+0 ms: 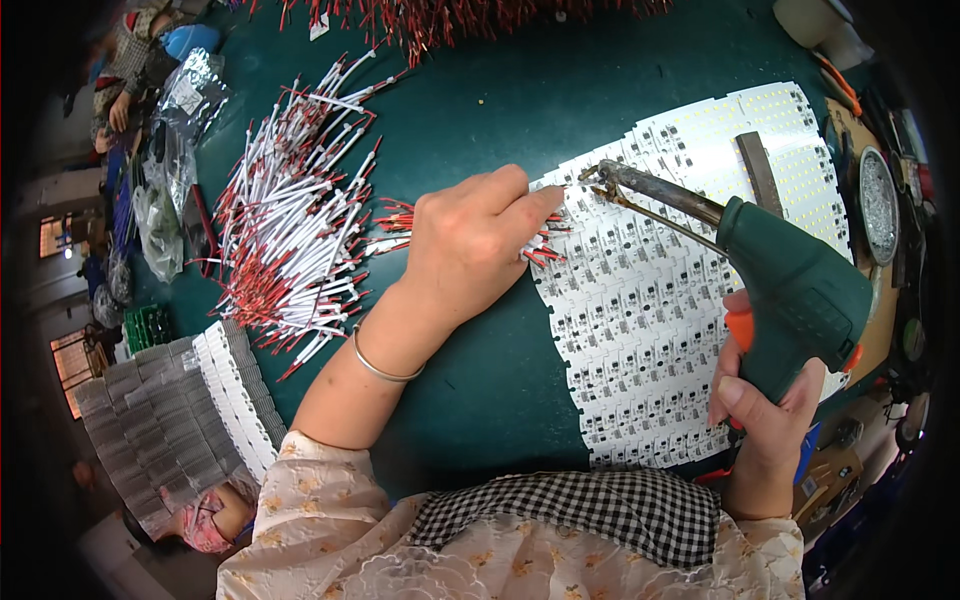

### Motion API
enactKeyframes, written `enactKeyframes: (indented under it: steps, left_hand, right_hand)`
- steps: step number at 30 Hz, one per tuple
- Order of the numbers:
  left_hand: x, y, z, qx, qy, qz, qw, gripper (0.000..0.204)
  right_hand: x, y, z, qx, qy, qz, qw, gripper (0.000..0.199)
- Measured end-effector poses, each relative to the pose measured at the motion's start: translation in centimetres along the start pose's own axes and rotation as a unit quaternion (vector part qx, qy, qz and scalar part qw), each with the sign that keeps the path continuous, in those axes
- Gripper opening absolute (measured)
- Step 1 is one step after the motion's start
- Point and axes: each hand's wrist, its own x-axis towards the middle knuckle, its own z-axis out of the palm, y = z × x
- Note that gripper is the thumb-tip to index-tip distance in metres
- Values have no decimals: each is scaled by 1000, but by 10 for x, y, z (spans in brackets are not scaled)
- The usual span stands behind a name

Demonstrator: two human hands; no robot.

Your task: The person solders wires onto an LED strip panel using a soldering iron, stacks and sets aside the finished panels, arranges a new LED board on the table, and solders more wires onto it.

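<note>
My right hand (768, 412) grips a green soldering gun (790, 285) by its handle, with a finger near the orange trigger. The gun's tip (603, 175) is over the upper left edge of a sheet of white circuit boards (640, 345). My left hand (468, 240) is closed on a bunch of red and white wires (395, 222); ends stick out on both sides of it. Thumb and forefinger pinch at the board edge, close to the tip. Whether the tip touches a wire there is too small to tell. To the left lies a big pile of similar wires (300, 200).
A dark bar (758, 172) lies across the boards. At the right are a round metal dish (879, 205) and orange-handled pliers (840, 85). Stacked grey and white strips (160, 410) are at lower left. More red wires (440, 22) line the far edge. Another person's hand (120, 110) shows at upper left.
</note>
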Motion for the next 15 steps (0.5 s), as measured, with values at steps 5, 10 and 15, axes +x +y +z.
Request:
enactKeyframes:
  steps: [5, 10, 15]
  left_hand:
    - [1, 0, -3, -3, -31, -14, 999, 39]
    - [1, 0, -2, -9, -30, -16, 999, 38]
    - [-1, -1, -1, -19, -26, -14, 999, 38]
  right_hand:
    - [1, 5, 0, -13, -17, -14, 1000, 57]
    - [-1, 11, -12, -21, -103, 20, 994, 46]
    - [0, 14, -9, -24, -107, 9, 994, 42]
